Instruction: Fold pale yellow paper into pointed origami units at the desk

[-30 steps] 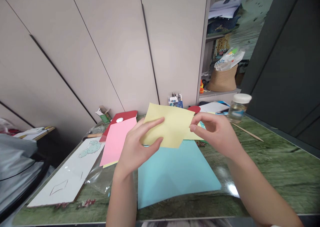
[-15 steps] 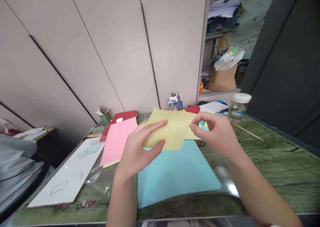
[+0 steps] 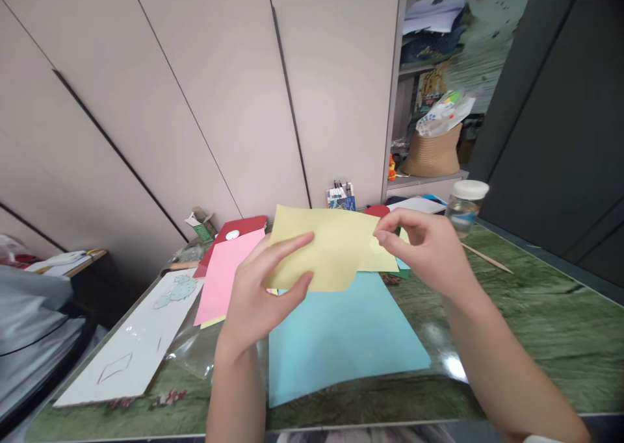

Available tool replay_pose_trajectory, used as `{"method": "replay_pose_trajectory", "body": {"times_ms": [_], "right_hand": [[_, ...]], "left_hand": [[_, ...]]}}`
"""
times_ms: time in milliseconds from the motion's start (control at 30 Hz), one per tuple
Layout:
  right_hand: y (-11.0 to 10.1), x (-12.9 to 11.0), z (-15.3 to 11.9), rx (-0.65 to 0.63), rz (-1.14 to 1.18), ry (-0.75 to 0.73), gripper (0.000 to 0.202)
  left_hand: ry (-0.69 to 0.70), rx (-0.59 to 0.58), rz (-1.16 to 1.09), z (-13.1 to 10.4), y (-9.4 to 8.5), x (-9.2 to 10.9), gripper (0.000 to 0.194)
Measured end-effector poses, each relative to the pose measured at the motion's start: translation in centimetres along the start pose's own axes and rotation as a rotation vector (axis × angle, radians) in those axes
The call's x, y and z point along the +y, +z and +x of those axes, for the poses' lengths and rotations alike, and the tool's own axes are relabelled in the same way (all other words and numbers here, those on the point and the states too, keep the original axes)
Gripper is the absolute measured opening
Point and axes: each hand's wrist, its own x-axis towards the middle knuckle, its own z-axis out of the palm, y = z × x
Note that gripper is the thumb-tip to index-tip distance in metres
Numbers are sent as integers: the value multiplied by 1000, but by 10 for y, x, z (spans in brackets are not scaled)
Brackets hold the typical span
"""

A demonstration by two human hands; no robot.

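A piece of yellow paper (image 3: pixel 336 241) is held up in the air over a blue sheet (image 3: pixel 341 345) that lies on the table. My left hand (image 3: pixel 266 287) grips the paper's left part, with fingers and thumb showing on the near face. At the paper's upper right corner, my right hand (image 3: pixel 414 245) pinches the edge between thumb and index finger. Behind the paper, another pale yellow piece shows partly at its right.
Pink paper (image 3: pixel 229 267) and a red folder (image 3: pixel 251 223) lie left of centre. Further left is a white board (image 3: pixel 131 339) with drawings. A lidded jar (image 3: pixel 465 206), a wooden stick (image 3: pixel 487 259) and a pen box (image 3: pixel 341 197) stand or lie towards the back.
The yellow paper has shifted slightly left and looks wider and flatter. My left hand has moved a little left, and my right hand now pinches the paper's corner slightly higher.
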Motion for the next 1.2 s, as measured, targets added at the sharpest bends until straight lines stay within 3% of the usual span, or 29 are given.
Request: {"method": "replay_pose_trajectory", "body": {"times_ms": [167,800,1033,1200], "right_hand": [[4,-6,-7,-39,121,-17,9],[5,-10,-9,-50,88,-27,9],[8,-5,-8,7,18,0,11],[13,-1,-3,48,-33,-9,8]], "left_hand": [[-26,-32,-41,2,5,-2,42],[3,-45,8,2,4,-3,42],[62,-60,17,-2,5,4,41],[125,-72,12,1,14,8,40]]}}
